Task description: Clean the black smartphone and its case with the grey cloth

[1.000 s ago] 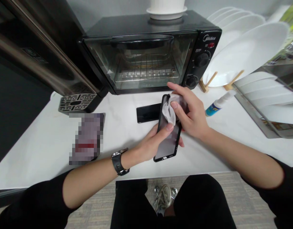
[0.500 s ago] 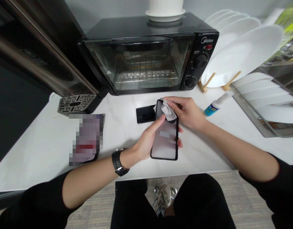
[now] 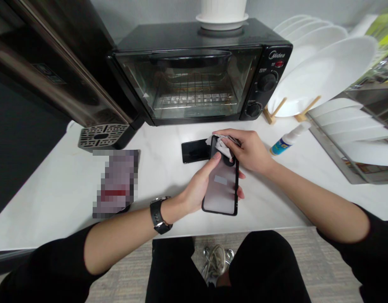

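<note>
We find the left hand (image 3: 195, 191) closed around a black-rimmed phone case (image 3: 220, 195), its thumb lying on the greyish face just beside the cloth and its fingertips showing past the opposite edge. We note the case raised above the white counter (image 3: 162, 164), in front of the oven (image 3: 194, 35), with a pale rectangular patch on its face. Whether a phone sits inside, we cannot tell.

We record the right hand (image 3: 252, 151) gripping a crumpled grey cloth (image 3: 223, 145) against the far end of the case. A dark rounded part of the case shows just below the cloth.

Behind the case, partly covered by it, we observe a black phone (image 3: 194, 151) lying flat on the counter. To the right of the right hand, we see a spray bottle (image 3: 285, 141) with a white top and a blue label.

On the left wrist we note a watch (image 3: 159, 214) with a black strap. Beyond it to the left lies an object masked by pixelation (image 3: 116, 181), which we cannot identify. A slotted drip tray (image 3: 102, 136) is near it. White plates (image 3: 326, 71) lean in a wooden rack (image 3: 271, 115) to the right of the oven.
</note>
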Motion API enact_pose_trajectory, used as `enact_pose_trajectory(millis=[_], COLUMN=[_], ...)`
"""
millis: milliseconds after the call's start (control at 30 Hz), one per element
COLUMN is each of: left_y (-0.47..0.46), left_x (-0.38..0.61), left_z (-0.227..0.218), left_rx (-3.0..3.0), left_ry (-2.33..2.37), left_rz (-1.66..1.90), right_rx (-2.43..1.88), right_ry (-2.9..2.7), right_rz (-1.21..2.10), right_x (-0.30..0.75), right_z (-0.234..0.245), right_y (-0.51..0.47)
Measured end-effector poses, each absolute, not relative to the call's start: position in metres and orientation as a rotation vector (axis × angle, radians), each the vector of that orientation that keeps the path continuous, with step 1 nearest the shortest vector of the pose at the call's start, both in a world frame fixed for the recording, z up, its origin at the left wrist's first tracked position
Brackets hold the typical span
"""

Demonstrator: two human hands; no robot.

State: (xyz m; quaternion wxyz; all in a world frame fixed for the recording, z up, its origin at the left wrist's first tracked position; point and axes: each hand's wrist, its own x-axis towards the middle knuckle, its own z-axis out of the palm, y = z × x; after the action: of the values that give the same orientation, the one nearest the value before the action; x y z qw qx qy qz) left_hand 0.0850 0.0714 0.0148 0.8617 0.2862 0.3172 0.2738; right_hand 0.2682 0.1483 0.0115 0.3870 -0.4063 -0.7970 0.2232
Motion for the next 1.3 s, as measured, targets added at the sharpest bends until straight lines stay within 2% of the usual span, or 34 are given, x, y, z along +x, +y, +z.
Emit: enact_pose_trajectory(millis=[167, 333, 500, 667, 833, 1000, 1167, 1300], left_y=[0.069, 0.068, 0.0664, 0.0695, 0.073, 0.0729, 0.0714, 0.0708], left_x=[0.087, 0.0878, 0.0886, 0.0862, 0.0849, 0.0854, 0.0847, 0.0847], left_z=[0.0159, 0.0187, 0.0178, 0.0166, 0.0162, 0.0168, 0.0177, 0.0163], left_rx=[0.622, 0.62, 0.64, 0.639, 0.643, 0.642, 0.681, 0.663], left_ry=[0.683, 0.734, 0.73, 0.74, 0.673, 0.691, 0.691, 0.736], left_rz=[0.595, 0.61, 0.656, 0.679, 0.525, 0.563, 0.524, 0.601], right_rx=[-1.289, -1.045, -1.384, -1.075, -1.438, -1.066, -1.404, -1.155], right_ry=[-2.053, -2.07, -2.006, -2.066, -2.09, -2.112, -2.05, -2.13], right_rz=[0.339, 0.521, 0.184, 0.448, 0.242, 0.486, 0.235, 0.422], right_x=[0.2708, 0.2694, 0.2726, 0.2697, 0.2708, 0.2689, 0.2695, 0.2681], right_z=[0.0132, 0.0134, 0.0116, 0.0115, 0.0148, 0.0166, 0.0165, 0.0172], right_y=[0.1499, 0.1471, 0.1496, 0.1487, 0.1478, 0.1449, 0.1461, 0.1455])
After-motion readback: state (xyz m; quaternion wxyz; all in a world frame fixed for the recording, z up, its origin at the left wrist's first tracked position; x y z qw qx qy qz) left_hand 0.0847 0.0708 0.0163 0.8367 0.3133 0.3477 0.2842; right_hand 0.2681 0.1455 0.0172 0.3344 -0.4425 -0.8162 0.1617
